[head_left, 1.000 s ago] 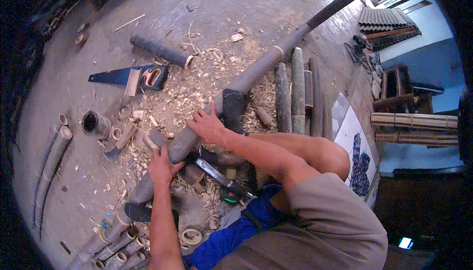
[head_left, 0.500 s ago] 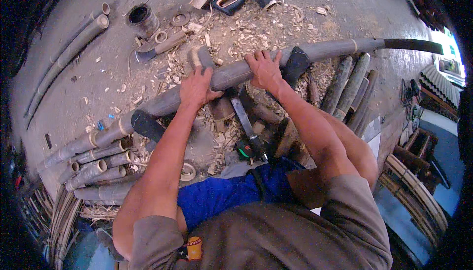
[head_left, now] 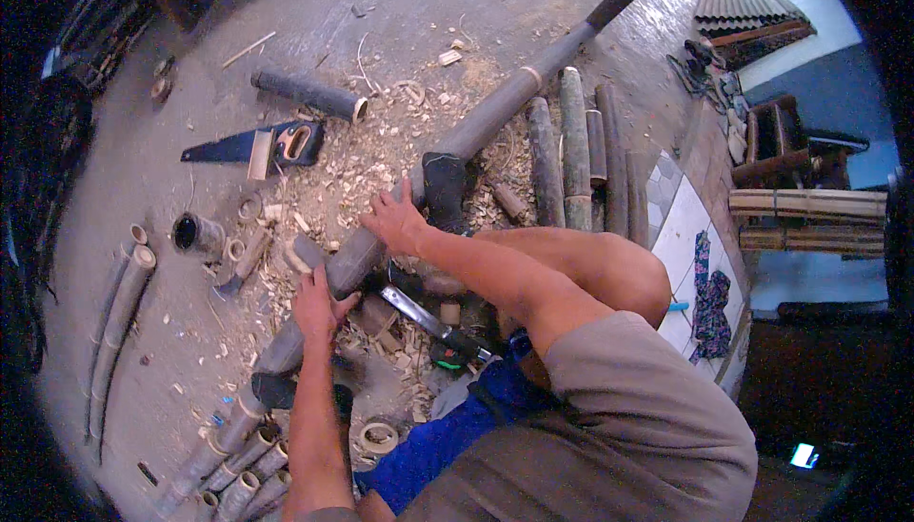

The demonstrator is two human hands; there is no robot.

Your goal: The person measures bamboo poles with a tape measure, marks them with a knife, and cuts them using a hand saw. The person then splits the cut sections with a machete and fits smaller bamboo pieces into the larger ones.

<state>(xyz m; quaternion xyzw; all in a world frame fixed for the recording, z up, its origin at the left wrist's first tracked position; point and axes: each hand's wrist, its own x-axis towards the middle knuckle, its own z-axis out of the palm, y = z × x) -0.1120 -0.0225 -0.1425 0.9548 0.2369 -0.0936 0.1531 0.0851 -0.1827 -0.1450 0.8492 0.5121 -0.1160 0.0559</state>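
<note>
A long grey-brown bamboo pole (head_left: 487,115) runs slantwise from the lower left to the upper right, with a darker far end. My left hand (head_left: 319,311) wraps over its middle, thumb on the near side. Farther up the pole, my right hand (head_left: 392,222) grips it from above, fingers curved over the far side. My feet, in black footwear (head_left: 443,184), press on the pole on either side of my hands. Beneath my arms lies a metal-bladed tool (head_left: 414,311), its handle near my blue shorts. A short bamboo piece (head_left: 303,254) touches the pole beside my left hand.
Wood chips (head_left: 319,175) litter the floor. Beyond lie a handsaw (head_left: 252,149), a short bamboo tube (head_left: 309,94), a dark can (head_left: 198,235) and a knife (head_left: 249,260). Bamboo lengths (head_left: 575,151) lie at right; two curved poles (head_left: 119,317) lie left. Cut tubes (head_left: 238,495) lie lower left.
The view has turned to the right, so the pole now slants more steeply. Both hands stay on the pole, and the saw and can appear farther left and lower.
</note>
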